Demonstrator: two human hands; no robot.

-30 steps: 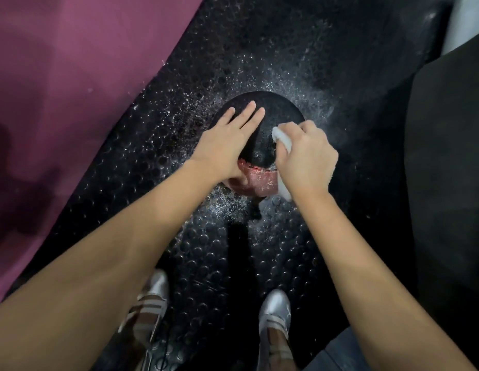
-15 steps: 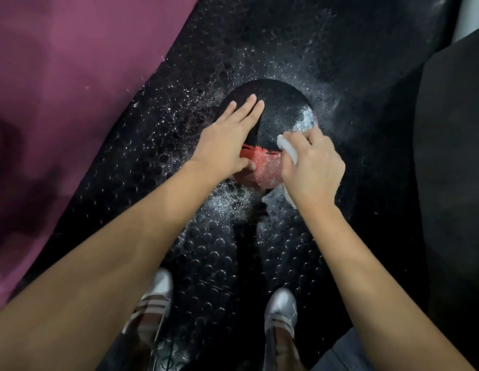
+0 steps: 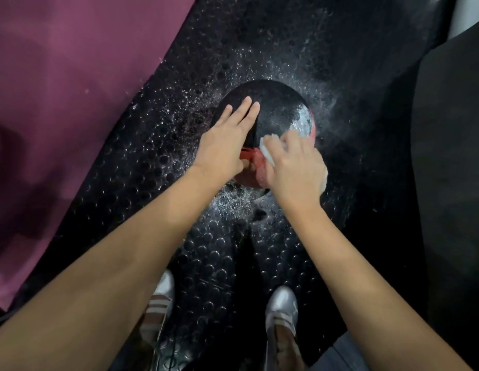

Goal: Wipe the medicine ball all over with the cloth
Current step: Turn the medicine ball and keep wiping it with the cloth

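Observation:
A black and red medicine ball [image 3: 279, 108] sits on the studded black floor mat, wet with droplets. My left hand [image 3: 227, 141] lies flat on the ball's left side, fingers straight and together. My right hand [image 3: 295, 167] grips a white cloth [image 3: 266, 151] and presses it against the ball's near right side. Most of the cloth is hidden under that hand; a bit of it shows at the hand's right edge. A red band of the ball [image 3: 253, 163] shows between the two hands.
The black rubber mat [image 3: 214, 250] is speckled with spray around the ball. A maroon mat [image 3: 61, 103] lies to the left, a dark padded surface [image 3: 452, 170] to the right. My two white shoes [image 3: 282, 303] stand just below the ball.
My right hand has slid the cloth toward the ball's right side. More wet surface and a red edge show at the ball's upper right. The left hand stays flat on the ball.

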